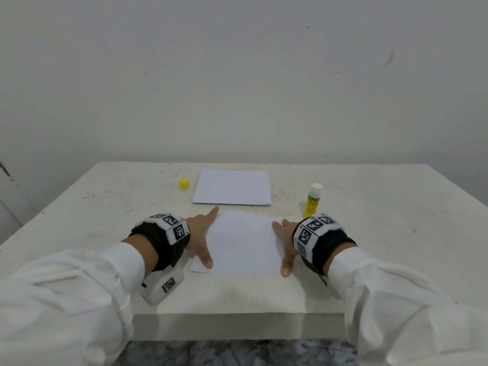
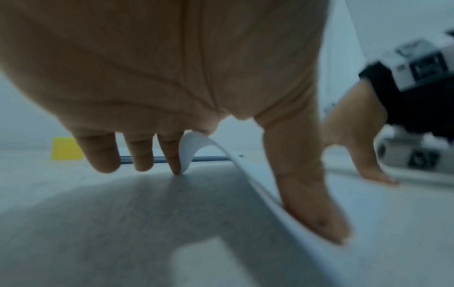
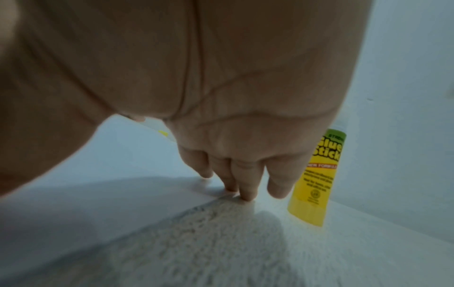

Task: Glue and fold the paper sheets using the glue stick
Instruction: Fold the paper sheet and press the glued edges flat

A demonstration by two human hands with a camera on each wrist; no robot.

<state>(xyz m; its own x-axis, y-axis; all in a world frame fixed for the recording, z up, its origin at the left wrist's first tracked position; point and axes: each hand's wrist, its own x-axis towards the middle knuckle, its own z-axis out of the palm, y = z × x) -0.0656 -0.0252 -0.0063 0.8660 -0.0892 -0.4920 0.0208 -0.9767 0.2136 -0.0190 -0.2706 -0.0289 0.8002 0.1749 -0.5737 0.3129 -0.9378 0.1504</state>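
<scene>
A white paper sheet (image 1: 243,244) lies flat near the table's front, between my two hands. My left hand (image 1: 200,233) rests at its left edge, thumb on the near-left corner and index finger stretched to the far-left corner. In the left wrist view the sheet's edge (image 2: 189,151) curls up against my straight fingers (image 2: 169,155). My right hand (image 1: 285,241) spreads along the right edge, its fingertips (image 3: 245,194) touching where the sheet (image 3: 98,194) meets the table. The uncapped glue stick (image 1: 313,200) (image 3: 317,184) stands upright just beyond my right hand.
A stack of white paper (image 1: 232,187) lies at the back middle of the white table (image 1: 105,207). The yellow glue cap (image 1: 184,184) (image 2: 65,148) stands left of the stack. The table's front edge (image 1: 237,314) is close below the sheet; a wall rises behind.
</scene>
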